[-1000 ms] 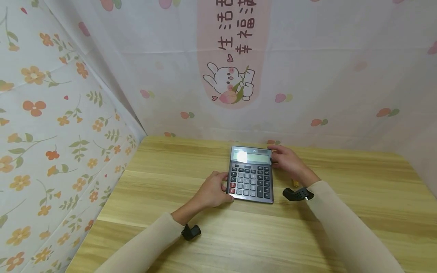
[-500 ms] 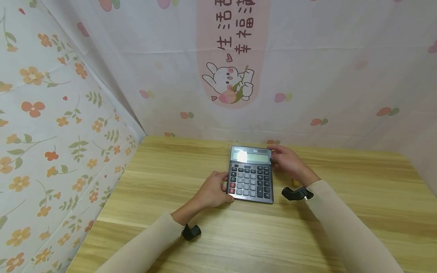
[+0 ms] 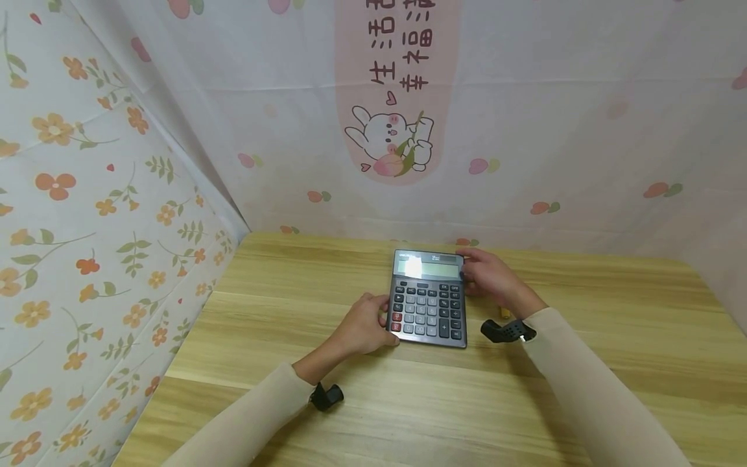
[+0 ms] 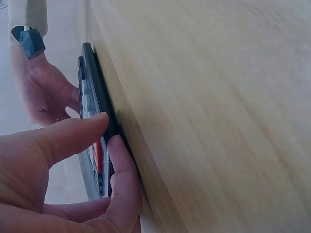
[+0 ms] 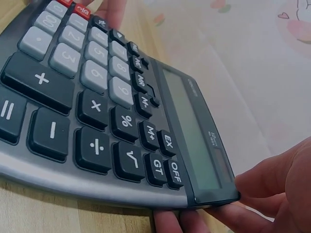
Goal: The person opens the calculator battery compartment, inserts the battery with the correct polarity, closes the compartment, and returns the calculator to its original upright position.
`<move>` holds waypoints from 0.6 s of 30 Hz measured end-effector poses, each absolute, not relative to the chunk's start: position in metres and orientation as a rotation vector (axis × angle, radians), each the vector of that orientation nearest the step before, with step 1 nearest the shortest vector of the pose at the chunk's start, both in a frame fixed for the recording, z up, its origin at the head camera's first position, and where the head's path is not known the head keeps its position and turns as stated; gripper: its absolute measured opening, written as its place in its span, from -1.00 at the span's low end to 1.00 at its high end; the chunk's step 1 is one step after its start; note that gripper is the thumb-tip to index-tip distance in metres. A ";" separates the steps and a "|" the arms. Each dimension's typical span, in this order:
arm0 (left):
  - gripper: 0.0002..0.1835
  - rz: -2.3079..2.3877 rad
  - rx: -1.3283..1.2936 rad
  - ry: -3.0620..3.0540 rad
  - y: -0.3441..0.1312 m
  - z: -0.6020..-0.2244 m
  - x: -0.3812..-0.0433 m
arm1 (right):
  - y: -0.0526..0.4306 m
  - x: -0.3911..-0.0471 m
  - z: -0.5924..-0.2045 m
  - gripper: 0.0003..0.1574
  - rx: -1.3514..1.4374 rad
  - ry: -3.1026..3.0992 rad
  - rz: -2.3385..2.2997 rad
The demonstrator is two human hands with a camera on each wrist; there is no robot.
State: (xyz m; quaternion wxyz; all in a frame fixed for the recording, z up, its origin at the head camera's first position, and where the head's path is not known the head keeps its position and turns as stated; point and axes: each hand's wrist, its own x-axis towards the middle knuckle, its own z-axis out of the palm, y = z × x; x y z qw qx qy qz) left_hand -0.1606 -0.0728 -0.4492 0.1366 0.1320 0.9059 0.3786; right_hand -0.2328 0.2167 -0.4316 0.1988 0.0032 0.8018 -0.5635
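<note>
Gripping at opposite corners: two bare hands on one grey rectangular desk calculator with black, grey and red keys. Calculator lies toward the far edge of the pale wood-grain tabletop, near the white printed cloth behind. Clock set by the head view, 12 toward that cloth.

Long axis of calculator: roughly 12 to 6, greenish display at the 12 end. Left hand pinches the corner near 7 o'clock; in the left wrist view, thumb on the face side, fingers around the edge below. Right hand grasps the corner near 1 o'clock; in the right wrist view, thumb at the display end, fingertips showing beneath the rim.

Key relation: from left hand, the calculator's middle sits between 2 and 3; from right hand, between 8 and 9. Grips therefore stand diagonally across the body. Both hands touch it, neither arm nearer; right reaches farther toward 12. Cannot tell whether the whole underside meets the wood.

Also noted: small yellow object, at about 4 o'clock from the calculator's middle, partly hidden by the right wrist; identity unclear.
</note>
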 end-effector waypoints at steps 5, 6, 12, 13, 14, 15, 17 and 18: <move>-0.03 1.106 0.387 2.607 -0.073 -0.450 -0.162 | 0.219 -0.232 -0.430 -0.23 0.017 2.212 -1.591; -0.02 1.111 0.388 2.604 -0.073 -0.450 -0.162 | 0.219 -0.232 -0.430 -0.23 0.025 2.207 -1.594; 0.03 1.154 0.388 2.583 -0.075 -0.452 -0.161 | 0.221 -0.233 -0.432 -0.23 0.064 2.177 -1.620; 0.02 1.164 0.389 2.579 -0.075 -0.453 -0.161 | 0.221 -0.234 -0.432 -0.23 0.066 2.172 -1.625; 0.02 1.175 0.388 2.575 -0.075 -0.453 -0.160 | 0.221 -0.234 -0.432 -0.23 0.071 2.168 -1.630; 0.02 1.184 0.391 2.572 -0.076 -0.453 -0.160 | 0.220 -0.234 -0.432 -0.22 0.076 2.163 -1.636; 0.02 1.202 0.394 2.564 -0.077 -0.454 -0.160 | 0.220 -0.233 -0.431 -0.22 0.083 2.155 -1.645; 0.02 1.213 0.394 2.558 -0.078 -0.454 -0.160 | 0.220 -0.233 -0.431 -0.22 0.091 2.148 -1.653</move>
